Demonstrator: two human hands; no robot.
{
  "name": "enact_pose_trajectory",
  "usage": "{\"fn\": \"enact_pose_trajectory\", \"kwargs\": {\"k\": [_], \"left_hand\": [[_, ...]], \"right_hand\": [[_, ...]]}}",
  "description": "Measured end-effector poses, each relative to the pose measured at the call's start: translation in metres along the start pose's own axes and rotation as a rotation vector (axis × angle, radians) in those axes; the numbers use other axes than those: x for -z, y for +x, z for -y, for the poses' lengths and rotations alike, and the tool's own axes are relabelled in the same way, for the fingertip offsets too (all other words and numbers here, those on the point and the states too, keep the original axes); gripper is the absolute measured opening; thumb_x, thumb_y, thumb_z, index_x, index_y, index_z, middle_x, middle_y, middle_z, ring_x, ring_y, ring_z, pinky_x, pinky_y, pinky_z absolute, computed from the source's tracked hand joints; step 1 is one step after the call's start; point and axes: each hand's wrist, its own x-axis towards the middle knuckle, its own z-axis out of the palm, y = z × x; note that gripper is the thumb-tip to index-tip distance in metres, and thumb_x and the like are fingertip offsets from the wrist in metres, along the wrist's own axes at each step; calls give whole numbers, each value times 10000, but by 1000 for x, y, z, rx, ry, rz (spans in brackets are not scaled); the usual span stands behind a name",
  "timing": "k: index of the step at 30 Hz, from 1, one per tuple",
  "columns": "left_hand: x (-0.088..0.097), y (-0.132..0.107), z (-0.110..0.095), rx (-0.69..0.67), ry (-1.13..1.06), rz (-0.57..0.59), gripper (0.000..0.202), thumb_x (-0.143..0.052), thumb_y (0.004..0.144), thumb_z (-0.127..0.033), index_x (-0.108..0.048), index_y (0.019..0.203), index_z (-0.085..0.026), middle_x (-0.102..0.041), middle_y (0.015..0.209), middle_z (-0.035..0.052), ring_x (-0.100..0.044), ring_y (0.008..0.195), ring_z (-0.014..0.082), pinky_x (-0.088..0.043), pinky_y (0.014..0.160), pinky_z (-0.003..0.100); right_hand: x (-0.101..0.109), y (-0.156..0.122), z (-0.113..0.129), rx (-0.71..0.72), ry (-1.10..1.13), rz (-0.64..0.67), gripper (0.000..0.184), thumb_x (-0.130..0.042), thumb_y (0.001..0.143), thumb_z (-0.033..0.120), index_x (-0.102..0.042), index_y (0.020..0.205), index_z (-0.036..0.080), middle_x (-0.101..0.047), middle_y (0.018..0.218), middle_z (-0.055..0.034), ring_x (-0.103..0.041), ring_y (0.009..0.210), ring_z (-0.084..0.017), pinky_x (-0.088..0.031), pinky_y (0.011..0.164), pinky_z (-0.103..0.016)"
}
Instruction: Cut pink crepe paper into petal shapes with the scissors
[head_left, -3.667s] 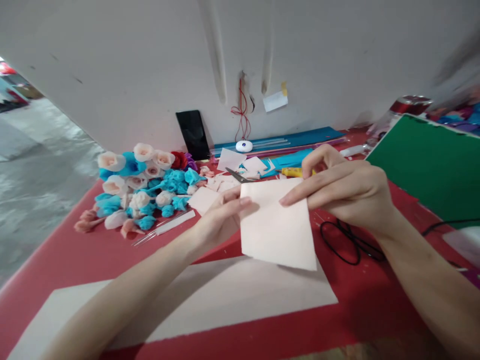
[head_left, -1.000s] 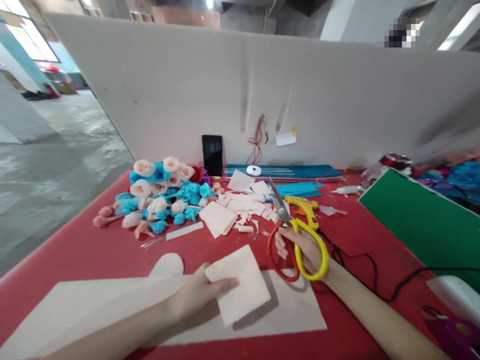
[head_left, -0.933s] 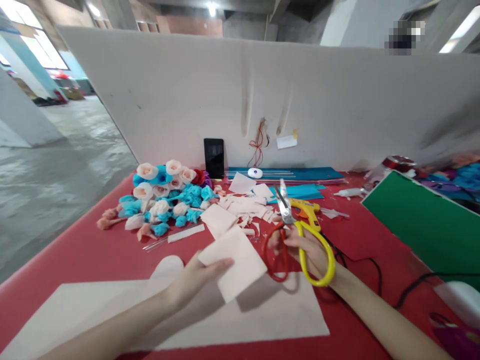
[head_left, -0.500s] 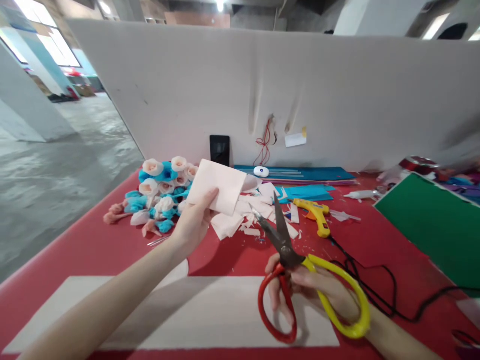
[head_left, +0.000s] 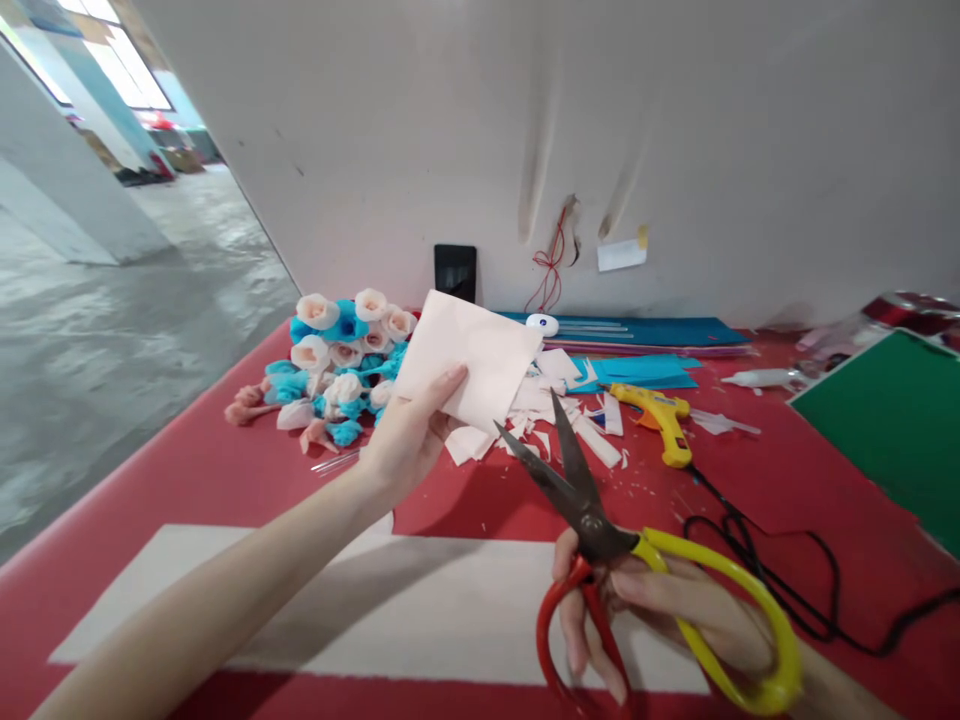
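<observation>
My left hand point(head_left: 416, 425) pinches a pale pink square of paper point(head_left: 472, 350) at its lower left edge, thumb on top, held above the table. My right hand point(head_left: 660, 600) grips a pair of scissors point(head_left: 589, 520) with one red and one yellow handle loop. Their dark blades are spread apart and point up and left, with the tips just below the square's lower right corner, not around it. Under both arms lies a long pale paper strip point(head_left: 420, 610). Behind the square, cut pale scraps point(head_left: 555, 395) are scattered.
Blue and pale paper flowers point(head_left: 345, 360) are piled at the left. A yellow glue gun point(head_left: 660, 415) lies to the right, its black cord point(head_left: 817, 590) trailing over the red table point(head_left: 480, 500). Blue paper sheets point(head_left: 637, 372), a dark phone point(head_left: 455, 270) and a green board point(head_left: 892, 430) are farther out.
The view has tilted down and shifted slightly, so things on the table sit a little differently. Both hands still hold the paper and the scissors, whose blades remain spread.
</observation>
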Motion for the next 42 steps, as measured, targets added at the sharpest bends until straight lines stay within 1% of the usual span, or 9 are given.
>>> {"fn": "enact_pose_trajectory", "kwargs": {"k": [4, 12, 14, 18, 23, 25, 29, 33, 42], "left_hand": [[1, -1, 0, 30, 8, 6, 268, -734, 695, -211, -649, 928, -111, -711, 787, 32, -674, 631, 133, -501, 424, 114], [-4, -5, 2, 77, 8, 27, 305, -718, 688, -196, -649, 976, -123, -716, 898, 42, -689, 717, 171, -588, 610, 214], [-3, -4, 2, 65, 22, 12, 284, -737, 666, -213, -657, 922, -120, -718, 892, 48, -689, 719, 183, -582, 580, 212], [-1, -2, 2, 44, 57, 1, 216, -752, 648, -222, -658, 813, -118, -720, 847, 46, -684, 678, 175, -497, 412, 145], [-3, -6, 3, 36, 53, 25, 358, -714, 685, -222, -638, 1026, -143, -709, 969, 61, -694, 785, 221, -576, 546, 234], [-3, -7, 3, 31, 66, 41, 411, -721, 684, -242, -622, 1071, -143, -709, 971, 68, -694, 783, 227, -574, 544, 240], [-2, -8, 3, 34, 82, 29, 455, -758, 642, -265, -631, 1060, -138, -716, 915, 56, -691, 748, 216, -569, 540, 230], [-1, -8, 2, 12, 101, 35, 397, -775, 631, -289, -667, 979, -131, -718, 879, 46, -684, 747, 200, -567, 560, 213], [-2, -10, -1, -16, 130, 12, 502, -804, 592, -303, -644, 1043, -151, -719, 911, 46, -676, 853, 221, -573, 641, 230]], "right_hand": [[-1, 0, 0, 15, 3, -14, 293, -395, 893, 370, -498, 1106, 196, -627, 840, -118, -589, 557, -165, -431, 563, -301], [-3, -2, 2, 17, 3, -23, 247, -404, 896, 343, -504, 1077, 208, -636, 851, -116, -593, 576, -166, -420, 573, -302], [-3, -4, 2, 20, 0, -18, 249, -418, 890, 338, -495, 1090, 211, -638, 858, -120, -596, 581, -173, -427, 576, -315], [-2, -3, 1, 27, -7, -9, 256, -412, 896, 327, -479, 1112, 206, -637, 867, -124, -596, 590, -170, -442, 595, -328], [-4, 0, 1, 29, -5, -14, 225, -415, 896, 350, -500, 1036, 195, -624, 852, -115, -580, 594, -154, -444, 567, -290], [-5, 0, 1, 27, 1, -20, 220, -422, 893, 351, -503, 1026, 195, -623, 837, -107, -572, 582, -144, -445, 562, -284], [-4, -1, 2, 36, -4, -24, 218, -418, 895, 357, -496, 1025, 201, -622, 832, -109, -571, 602, -151, -453, 575, -302], [-5, -1, 4, 51, -18, 1, 228, -434, 891, 359, -503, 1030, 192, -619, 847, -115, -563, 614, -149, -438, 553, -286], [-10, -4, 10, 94, -50, -75, 290, -452, 877, 402, -509, 1070, 193, -615, 840, -102, -574, 586, -167, -447, 543, -308]]}}
